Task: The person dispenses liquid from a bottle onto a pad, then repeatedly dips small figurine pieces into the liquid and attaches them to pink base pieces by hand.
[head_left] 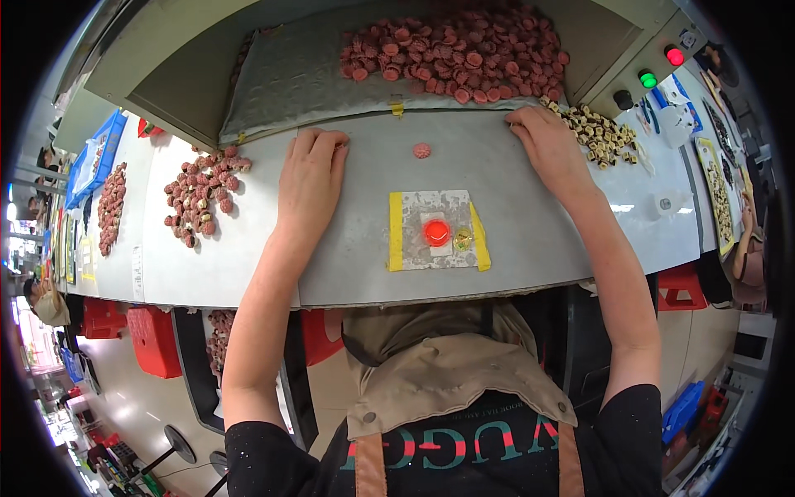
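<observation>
Both my hands rest over the grey worktop [356, 273], far apart. On the left, my left hand [315, 170] has its fingers bent and drawn together; whatever they pinch, if anything, is hidden. My right hand [548, 147] is likewise closed at the fingertips, beside a heap of small cream-and-dark cube-like pieces [600, 137]. Between the hands lies one pink, ridged cup-shaped piece [422, 151]. Closer to me, a stained white sheet edged with yellow tape [428, 200] carries a bright red round disc or pot [436, 233] and a small clear, yellowish round piece [463, 240].
A hooded opening ahead holds a large heap of pink ridged cups [464, 54] on a grey sheet [290, 83]. Left of my left arm lies a cluster of pinkish pieces [201, 195]. Red and green lights [647, 79] sit on the housing's right side. Red stools [154, 340] stand below.
</observation>
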{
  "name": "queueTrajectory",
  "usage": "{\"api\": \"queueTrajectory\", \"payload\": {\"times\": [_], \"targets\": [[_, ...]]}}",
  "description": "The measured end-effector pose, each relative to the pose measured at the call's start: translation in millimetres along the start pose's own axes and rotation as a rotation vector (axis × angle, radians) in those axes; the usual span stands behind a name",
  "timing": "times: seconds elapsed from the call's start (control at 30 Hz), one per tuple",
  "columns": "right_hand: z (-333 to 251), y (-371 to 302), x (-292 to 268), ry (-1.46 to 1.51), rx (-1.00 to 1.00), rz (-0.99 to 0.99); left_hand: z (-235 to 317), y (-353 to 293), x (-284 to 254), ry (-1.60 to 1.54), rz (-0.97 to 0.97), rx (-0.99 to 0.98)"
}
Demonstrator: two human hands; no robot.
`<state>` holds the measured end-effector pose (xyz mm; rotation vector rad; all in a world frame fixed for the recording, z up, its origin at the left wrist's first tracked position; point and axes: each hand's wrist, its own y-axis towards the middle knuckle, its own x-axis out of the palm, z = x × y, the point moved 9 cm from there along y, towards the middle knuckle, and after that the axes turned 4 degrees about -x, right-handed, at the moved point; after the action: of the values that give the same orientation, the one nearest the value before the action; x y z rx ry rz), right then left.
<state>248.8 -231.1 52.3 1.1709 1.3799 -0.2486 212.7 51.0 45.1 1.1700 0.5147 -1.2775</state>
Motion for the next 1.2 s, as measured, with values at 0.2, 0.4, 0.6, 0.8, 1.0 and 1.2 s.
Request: {"api": "queueTrajectory", "payload": {"times": [0.2, 0.4, 0.6, 0.8, 1.0, 1.2], "targets": [[-28, -17, 4, 0.354, 0.191, -0.218, 19, -30, 1, -0.629, -0.142, -0.264], [-58, -30, 15, 0.465, 0.118, -0.202, 45, -63, 26, -1.619, -0.252, -0.649], [-68, -33, 1, 0.401, 0.188, -0.212, 45, -88, 34, -1.905, -0.172, -0.630], [-82, -28, 0, 0.120, 0.082, -0.260, 58, -96, 40, -1.962, -0.196, -0.729], [-100, -23, 3, 0.375, 0.204, -0.303, 54, -107, 45, -2.107, -0.230, -0.660], [-154, -21, 7, 0.339, -0.024, -0.338, 51, -108, 45, -2.109, -0.195, -0.712]]}}
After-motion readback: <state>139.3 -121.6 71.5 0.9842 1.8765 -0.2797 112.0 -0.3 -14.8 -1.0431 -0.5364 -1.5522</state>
